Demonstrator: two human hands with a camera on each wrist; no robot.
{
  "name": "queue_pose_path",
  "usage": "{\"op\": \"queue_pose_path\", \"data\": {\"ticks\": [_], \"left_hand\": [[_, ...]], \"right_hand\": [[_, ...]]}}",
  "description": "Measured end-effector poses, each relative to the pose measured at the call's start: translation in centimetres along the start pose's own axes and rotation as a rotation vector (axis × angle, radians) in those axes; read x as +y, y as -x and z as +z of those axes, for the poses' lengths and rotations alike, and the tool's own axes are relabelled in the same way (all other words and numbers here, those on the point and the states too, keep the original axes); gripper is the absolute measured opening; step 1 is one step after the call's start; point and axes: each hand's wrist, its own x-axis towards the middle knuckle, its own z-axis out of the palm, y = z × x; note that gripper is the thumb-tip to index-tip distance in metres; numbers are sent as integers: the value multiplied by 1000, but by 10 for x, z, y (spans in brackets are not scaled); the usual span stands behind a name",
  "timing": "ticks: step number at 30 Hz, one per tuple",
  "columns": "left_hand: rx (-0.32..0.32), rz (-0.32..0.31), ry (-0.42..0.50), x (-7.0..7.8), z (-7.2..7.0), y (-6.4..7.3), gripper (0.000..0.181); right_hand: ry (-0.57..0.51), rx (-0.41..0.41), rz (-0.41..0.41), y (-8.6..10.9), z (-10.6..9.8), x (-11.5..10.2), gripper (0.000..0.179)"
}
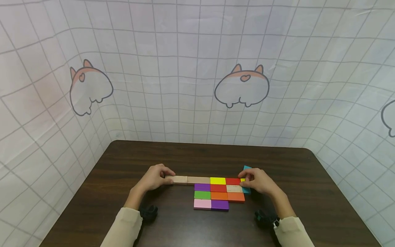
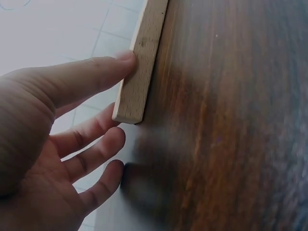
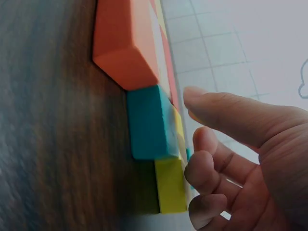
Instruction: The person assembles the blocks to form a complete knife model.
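Note:
Wooden blocks lie in joined rows in the head view. My left hand (image 1: pixel 155 176) pinches the outer end of a plain wood block (image 1: pixel 180 179) between thumb and fingers; the left wrist view shows the thumb on its side (image 2: pixel 139 62). A second plain block (image 1: pixel 198 180), a yellow block (image 1: pixel 217 180) and a red block (image 1: pixel 232 181) continue that row. My right hand (image 1: pixel 259 180) has thumb and index finger around another yellow block (image 1: pixel 242 179) at the row's right end. A blue block (image 3: pixel 147 122) lies beside that one. The right fingers partly hide these blocks.
Nearer me lie purple (image 1: pixel 202 187), green (image 1: pixel 202 195), pink (image 1: pixel 202 204) and orange (image 1: pixel 219 196) blocks, edge to edge. Another blue block (image 1: pixel 247 167) pokes out beyond the right hand. The dark wood table (image 1: pixel 148 151) meets a gridded white curtain (image 1: pixel 172 113) behind.

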Motion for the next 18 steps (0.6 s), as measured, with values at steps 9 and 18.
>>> {"op": "queue_pose_path", "data": {"ticks": [9, 18], "left_hand": [[-39, 15, 41, -3, -2, 2, 22], [-44, 18, 48, -6, -5, 3, 23]], "right_hand": [[-53, 156, 9, 9, -17, 16, 21], [-121, 235, 108, 10, -25, 41, 33]]}}
